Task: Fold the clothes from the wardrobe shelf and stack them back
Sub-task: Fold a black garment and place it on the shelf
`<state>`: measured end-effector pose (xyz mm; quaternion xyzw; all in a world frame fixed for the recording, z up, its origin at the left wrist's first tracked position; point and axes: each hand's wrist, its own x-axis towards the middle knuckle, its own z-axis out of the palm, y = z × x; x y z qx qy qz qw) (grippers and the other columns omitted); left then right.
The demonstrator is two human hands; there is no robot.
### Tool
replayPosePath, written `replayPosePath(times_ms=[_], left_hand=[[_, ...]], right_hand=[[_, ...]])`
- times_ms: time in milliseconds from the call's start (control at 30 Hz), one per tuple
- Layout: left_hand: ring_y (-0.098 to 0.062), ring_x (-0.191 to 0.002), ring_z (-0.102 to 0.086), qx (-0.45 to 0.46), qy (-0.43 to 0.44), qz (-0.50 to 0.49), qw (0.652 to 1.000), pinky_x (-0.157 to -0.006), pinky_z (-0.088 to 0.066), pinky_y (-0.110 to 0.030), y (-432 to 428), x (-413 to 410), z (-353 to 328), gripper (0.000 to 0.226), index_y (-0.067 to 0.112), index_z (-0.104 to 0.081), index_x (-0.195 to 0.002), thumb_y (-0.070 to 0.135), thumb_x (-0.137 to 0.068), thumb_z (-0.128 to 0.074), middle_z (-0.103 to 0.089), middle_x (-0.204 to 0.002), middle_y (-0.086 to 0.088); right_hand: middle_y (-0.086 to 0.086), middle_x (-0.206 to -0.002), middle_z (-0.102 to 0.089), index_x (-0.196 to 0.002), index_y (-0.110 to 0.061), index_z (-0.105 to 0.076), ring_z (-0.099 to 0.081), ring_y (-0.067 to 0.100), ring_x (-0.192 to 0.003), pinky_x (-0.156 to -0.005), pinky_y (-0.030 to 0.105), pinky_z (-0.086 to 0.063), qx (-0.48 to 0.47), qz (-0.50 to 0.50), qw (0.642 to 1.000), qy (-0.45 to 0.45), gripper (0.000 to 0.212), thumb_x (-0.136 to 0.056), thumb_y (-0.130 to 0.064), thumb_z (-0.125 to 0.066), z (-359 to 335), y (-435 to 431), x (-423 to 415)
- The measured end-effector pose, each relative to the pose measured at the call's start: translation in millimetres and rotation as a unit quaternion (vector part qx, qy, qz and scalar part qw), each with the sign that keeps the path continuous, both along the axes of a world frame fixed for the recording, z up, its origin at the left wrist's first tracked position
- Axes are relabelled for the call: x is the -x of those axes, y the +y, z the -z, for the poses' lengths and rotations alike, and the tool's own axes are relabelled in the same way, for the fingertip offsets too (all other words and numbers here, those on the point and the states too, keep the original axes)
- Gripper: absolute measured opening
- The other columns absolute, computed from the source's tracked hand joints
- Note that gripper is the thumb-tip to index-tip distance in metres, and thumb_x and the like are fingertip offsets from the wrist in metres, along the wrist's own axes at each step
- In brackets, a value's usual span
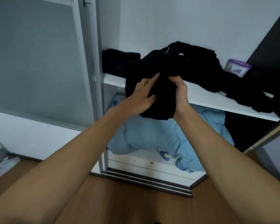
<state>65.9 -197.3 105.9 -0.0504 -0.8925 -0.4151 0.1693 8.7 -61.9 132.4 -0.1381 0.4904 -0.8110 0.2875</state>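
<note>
A black garment (pixel 162 101) hangs bunched over the front edge of the white wardrobe shelf (pixel 208 99). My right hand (pixel 179 92) grips a fold of it from the right, fingers curled into the cloth. On its left side lies my left hand (pixel 143 94), fingers spread, thumb under the cloth. More black clothes (pixel 200 68) lie in a loose heap across the shelf, trailing off to the right. At the shelf's far left sits another dark pile (pixel 118 62).
A purple-and-white packet (pixel 237 67) stands at the back right of the shelf. Below the shelf lies a crumpled light-blue sheet (pixel 153 135). A sliding wardrobe door (pixel 39 62) stands to the left, another door edge (pixel 271 143) to the right. White cloth (pixel 6 164) lies on the wooden floor.
</note>
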Motion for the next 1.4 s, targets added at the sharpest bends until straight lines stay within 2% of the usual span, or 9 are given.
replayPosePath(times_ms=[200,567,667,767,867,967,1133,1233,1400], left_hand=[[-0.023,-0.139,-0.023,0.079,0.126,-0.086,0.985,-0.12,-0.021,-0.047,-21.8,53.0,-30.2,0.059,0.026,-0.037,-0.151,0.028,-0.094,-0.047,-0.032,-0.145,-0.007],[-0.025,-0.152,-0.006,0.278,0.1,-0.259,0.919,-0.116,-0.008,-0.069,-108.6,158.1,-88.5,0.052,0.03,-0.036,-0.151,0.027,-0.099,-0.041,-0.026,-0.157,-0.003],[-0.024,-0.152,-0.007,0.301,0.073,-0.285,0.907,-0.115,-0.007,-0.068,-143.6,184.2,-87.8,0.053,0.031,-0.037,-0.15,0.03,-0.097,-0.038,-0.028,-0.157,-0.002],[-0.021,-0.153,-0.003,0.31,-0.083,-0.317,0.892,-0.116,-0.001,-0.069,-175.2,202.7,-54.1,0.052,0.037,-0.025,-0.154,0.032,-0.103,-0.034,-0.021,-0.162,0.002],[-0.018,-0.153,0.003,0.307,-0.287,-0.328,0.846,-0.116,0.008,-0.065,-195.9,206.0,-3.3,0.051,0.04,-0.011,-0.156,0.042,-0.106,-0.023,-0.007,-0.166,0.008],[-0.018,-0.153,0.001,0.293,-0.294,-0.341,0.843,-0.115,0.015,-0.063,-204.4,210.0,20.0,0.051,0.04,-0.012,-0.156,0.044,-0.106,-0.02,-0.008,-0.166,0.009],[-0.017,-0.153,-0.002,0.297,-0.287,-0.349,0.841,-0.116,0.013,-0.062,-204.0,213.1,19.1,0.051,0.04,-0.014,-0.156,0.045,-0.105,-0.022,-0.01,-0.166,0.01],[-0.017,-0.153,-0.002,0.301,-0.287,-0.356,0.837,-0.117,0.011,-0.061,-201.8,212.2,14.7,0.053,0.037,-0.014,-0.156,0.045,-0.105,-0.024,-0.011,-0.166,0.009],[-0.017,-0.153,-0.009,0.301,-0.192,-0.425,0.832,-0.119,0.006,-0.061,-199.1,218.4,-2.1,0.06,0.031,-0.023,-0.155,0.056,-0.1,-0.026,-0.021,-0.164,0.005]], right_hand=[[0.007,-0.083,-0.069,-0.091,-0.009,-0.071,-0.068,0.02,-0.077,-0.069,0.03,-0.056,0.103,-0.026,0.994,0.031,0.037,-0.091,-0.038,-0.049,-23.1,-27.6,56.8],[0.007,-0.099,-0.072,-0.101,-0.011,-0.077,-0.07,0.021,-0.096,-0.087,0.031,-0.055,0.278,-0.166,0.946,-0.005,0.044,-0.096,-0.026,-0.036,-46.7,-152.0,190.8],[0.01,-0.098,-0.073,-0.107,-0.01,-0.072,-0.072,0.024,-0.094,-0.082,0.033,-0.058,0.214,-0.185,0.957,-0.068,0.038,-0.097,-0.029,-0.042,-38.8,-192.9,227.0],[0.016,-0.1,-0.074,-0.109,-0.007,-0.067,-0.072,0.027,-0.091,-0.084,0.038,-0.059,-0.016,-0.214,0.973,-0.083,0.03,-0.096,-0.015,-0.041,-8.2,-216.4,256.8],[0.014,-0.105,-0.066,-0.112,-0.003,-0.061,-0.067,0.025,-0.089,-0.082,0.036,-0.059,-0.228,-0.149,0.962,0.031,0.026,-0.091,-0.001,-0.045,20.9,-218.9,292.2],[0.01,-0.088,-0.065,-0.105,0.002,-0.066,-0.065,0.024,-0.077,-0.072,0.035,-0.059,-0.248,-0.002,0.952,0.179,0.028,-0.09,-0.018,-0.053,18.7,-227.8,327.4],[0.007,-0.123,-0.064,-0.118,-0.017,-0.065,-0.059,0.028,-0.115,-0.101,0.044,-0.047,-0.413,-0.061,0.786,0.456,0.065,-0.076,-0.066,-0.058,-2.4,-260.8,331.2],[0.007,-0.124,-0.064,-0.125,-0.01,-0.061,-0.059,0.031,-0.116,-0.102,0.043,-0.046,-0.476,-0.167,0.711,0.49,0.062,-0.08,-0.052,-0.072,-5.1,-278.3,335.3],[0.009,-0.097,-0.073,-0.102,-0.004,-0.071,-0.071,0.026,-0.091,-0.085,0.033,-0.056,-0.326,-0.199,0.82,0.426,0.025,-0.088,-0.024,-0.071,-33.7,-290.8,350.7]])
